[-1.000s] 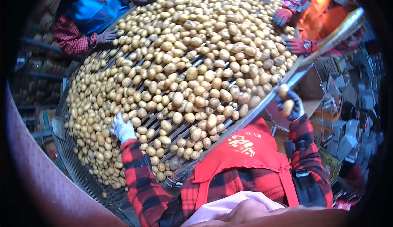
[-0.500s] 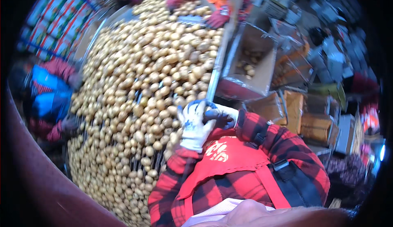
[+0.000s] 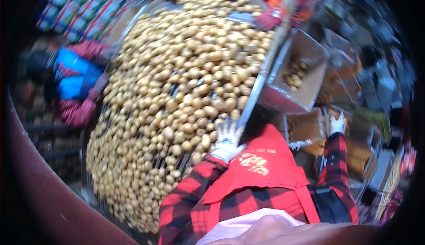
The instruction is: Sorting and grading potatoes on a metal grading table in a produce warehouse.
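A great spread of pale yellow potatoes [image 3: 186, 86] covers the sorting table in front of me. My left hand [image 3: 227, 142], in a white glove with blue markings, lies at the table's near right side beside the potatoes. Its fingers are spread and nothing is in them. Out to the right, my right hand [image 3: 337, 124], also in a white glove, reaches over an open brown cardboard box [image 3: 305, 126] and its neighbours. Its thumb and fingers look apart, and I make out nothing held there.
A metal rail [image 3: 261, 83] edges the table. Beyond it stands a larger carton [image 3: 305, 74] with some potatoes inside. A co-worker in blue [image 3: 77, 77] is at the left; other people's gloved hands [image 3: 268, 20] work at the far end. Patterned packages [image 3: 84, 8] are stacked far left.
My hands were together at the table's edge. They have parted: the right swung out right to the boxes, and the left opened beside the potatoes. The whole view has shifted.
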`<state>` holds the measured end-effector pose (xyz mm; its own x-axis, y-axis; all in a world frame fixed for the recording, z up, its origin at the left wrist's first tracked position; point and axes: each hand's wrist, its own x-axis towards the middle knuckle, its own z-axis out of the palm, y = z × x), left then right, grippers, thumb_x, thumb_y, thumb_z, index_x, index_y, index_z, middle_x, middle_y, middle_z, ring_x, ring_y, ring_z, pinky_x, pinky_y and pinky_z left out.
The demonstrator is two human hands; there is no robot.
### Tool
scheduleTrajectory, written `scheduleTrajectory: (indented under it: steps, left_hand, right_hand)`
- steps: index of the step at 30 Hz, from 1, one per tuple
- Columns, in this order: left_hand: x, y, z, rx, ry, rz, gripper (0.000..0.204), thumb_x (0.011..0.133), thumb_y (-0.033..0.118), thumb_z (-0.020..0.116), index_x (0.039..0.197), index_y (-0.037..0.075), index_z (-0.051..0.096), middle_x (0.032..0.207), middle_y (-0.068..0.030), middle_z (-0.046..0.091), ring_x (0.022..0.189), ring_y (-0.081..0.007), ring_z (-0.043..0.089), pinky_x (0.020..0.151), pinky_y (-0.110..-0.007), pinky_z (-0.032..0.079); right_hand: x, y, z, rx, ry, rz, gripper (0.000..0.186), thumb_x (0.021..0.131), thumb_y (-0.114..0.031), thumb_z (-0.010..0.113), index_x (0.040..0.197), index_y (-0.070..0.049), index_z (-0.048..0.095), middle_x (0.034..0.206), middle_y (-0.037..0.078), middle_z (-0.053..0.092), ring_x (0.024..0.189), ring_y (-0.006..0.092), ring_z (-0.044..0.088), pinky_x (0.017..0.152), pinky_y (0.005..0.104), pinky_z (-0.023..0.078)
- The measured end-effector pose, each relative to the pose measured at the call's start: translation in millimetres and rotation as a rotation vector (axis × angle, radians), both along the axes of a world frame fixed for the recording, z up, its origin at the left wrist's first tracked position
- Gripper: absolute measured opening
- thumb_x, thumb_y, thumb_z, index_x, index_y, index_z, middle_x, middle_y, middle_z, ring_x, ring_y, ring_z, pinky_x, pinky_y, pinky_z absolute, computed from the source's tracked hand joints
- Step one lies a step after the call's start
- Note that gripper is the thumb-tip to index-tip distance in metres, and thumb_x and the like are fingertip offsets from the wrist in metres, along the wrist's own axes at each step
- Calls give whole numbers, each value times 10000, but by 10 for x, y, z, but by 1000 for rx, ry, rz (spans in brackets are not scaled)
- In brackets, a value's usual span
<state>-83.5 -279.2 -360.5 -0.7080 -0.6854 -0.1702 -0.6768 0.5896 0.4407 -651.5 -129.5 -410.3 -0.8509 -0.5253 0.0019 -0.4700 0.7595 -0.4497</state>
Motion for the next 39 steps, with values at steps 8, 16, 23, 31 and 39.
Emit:
scheduleTrajectory:
  steps: [8, 16, 23, 31, 39]
  left_hand:
    - [454, -2, 134, -202, 276, 355, 495, 847, 261, 674, 1324, 151, 606, 1442, -88, 529, 1378, -331, 427, 1186, -567, 224]
    - [1435, -146, -48, -274, -193, 1003, 633, 933, 481, 589, 1476, 173, 486, 1533, -61, 443, 1465, -289, 319, 1184, -683, 50]
    - [1310, -224, -66, -190, -203, 1010, 831, 900, 674, 517, 1543, 162, 388, 1589, -60, 371, 1517, -292, 223, 1153, -741, -35]
    - [1352, -234, 41, -97, -173, 1026, 819, 883, 686, 527, 1498, 149, 456, 1559, -49, 411, 1473, -297, 293, 1159, -738, -8]
    - [1311, -285, 25, -106, -227, 991, 859, 865, 683, 549, 1510, 130, 426, 1585, -65, 362, 1514, -296, 209, 1138, -760, -24]
  right_hand:
    - [3970, -2526, 754, -364, 14, 1450, 506, 788, -185, 726, 1272, -87, 618, 1292, 176, 608, 1219, 385, 560, 1070, 485, 432]
    - [5764, -3790, 718, -361, 210, 1953, 535, 793, -194, 689, 1317, -150, 588, 1378, 136, 526, 1307, 362, 451, 1094, 577, 335]
    - [6529, -5002, 312, -457, 351, 1815, 439, 832, -251, 675, 1268, -288, 638, 1483, 78, 460, 1393, 394, 374, 1118, 669, 252]
    - [6259, -6458, 526, -354, 597, 1526, 439, 845, -195, 634, 1272, -290, 596, 1257, 77, 592, 1192, 319, 556, 931, 525, 474]
    - [5218, -6505, 735, -70, 850, 1419, 564, 860, -139, 612, 1406, -267, 552, 1503, 120, 466, 1377, 396, 413, 1127, 569, 322]
